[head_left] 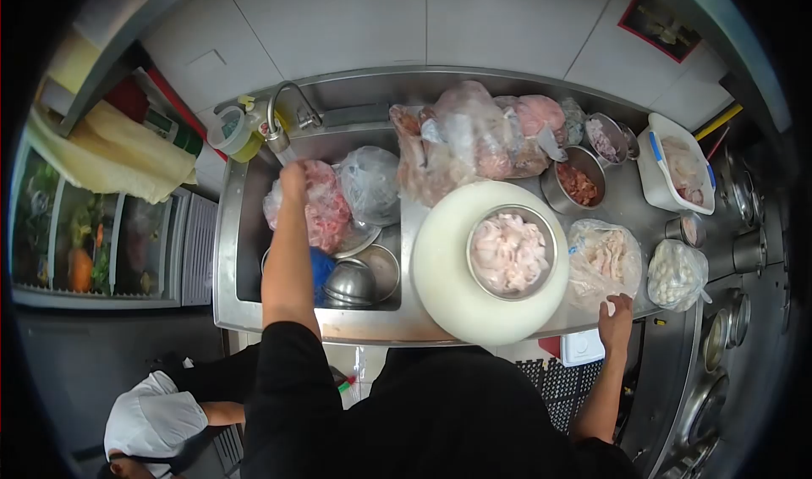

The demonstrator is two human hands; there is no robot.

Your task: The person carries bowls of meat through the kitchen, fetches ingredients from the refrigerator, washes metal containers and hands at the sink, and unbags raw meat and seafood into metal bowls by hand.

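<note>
My left hand point(293, 177) reaches into the sink beneath the curved tap point(275, 128), at the edge of a plastic bag of red meat point(318, 208). Its fingers are too small and hidden to make out. At the counter's front edge, my right hand point(617, 316) has its fingers curled, with a small white bit by the thumb. Right beside it lies a clear bag of pale meat pieces point(605, 263). Between my arms, a metal bowl of pale pink meat strips point(509, 255) stands on a round white board point(440, 259).
The sink point(227, 259) also holds a clear bag point(370, 184), metal bowls point(349, 283) and something blue point(322, 272). Bagged meat point(478, 140), a pot of diced meat point(576, 183) and a white tub point(655, 174) line the counter. A person in white point(156, 420) is at lower left.
</note>
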